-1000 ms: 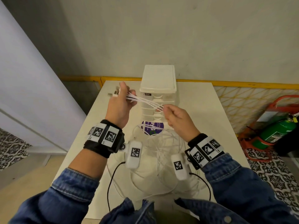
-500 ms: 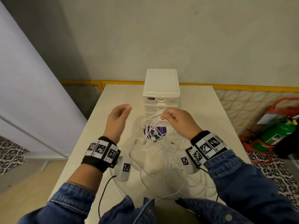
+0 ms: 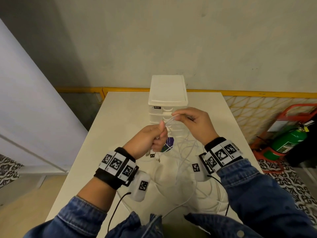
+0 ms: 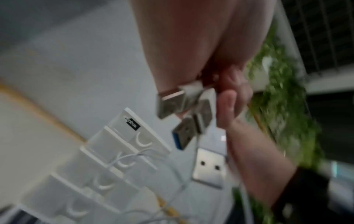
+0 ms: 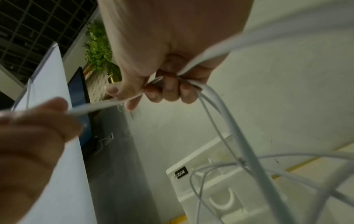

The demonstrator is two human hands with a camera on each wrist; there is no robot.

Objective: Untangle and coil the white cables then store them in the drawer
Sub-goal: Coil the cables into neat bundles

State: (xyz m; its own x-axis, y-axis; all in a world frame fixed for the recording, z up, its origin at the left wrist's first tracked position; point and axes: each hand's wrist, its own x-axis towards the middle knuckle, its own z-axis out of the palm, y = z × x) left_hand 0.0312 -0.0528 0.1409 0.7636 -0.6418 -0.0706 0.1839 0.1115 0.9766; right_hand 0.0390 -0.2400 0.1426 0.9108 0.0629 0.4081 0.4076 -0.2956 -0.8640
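Note:
Both hands are raised above the table [image 3: 120, 117] in front of the white drawer unit [image 3: 167, 93]. My left hand [image 3: 151, 138] grips a bundle of white cables [image 3: 185, 152] just behind their ends, and several USB plugs [image 4: 184, 109] hang from its fist. My right hand [image 3: 190, 121] pinches the same white cables [image 5: 216, 50] a short way along, between thumb and curled fingers [image 5: 166, 87]. The strands run tight between the two hands. Below them the cables fall in loose, tangled loops onto the table. The drawers [image 5: 220, 201] look closed.
A purple printed item [image 3: 169, 145] lies on the table at the foot of the drawer unit. A green fire extinguisher [image 3: 288, 141] in a red stand sits on the floor to the right. A yellow rail [image 3: 257, 94] runs along the wall behind the table.
My left hand let go of the cables, came back open, and now grips them again near the plugs. My right hand kept its hold and rose in front of the drawer unit.

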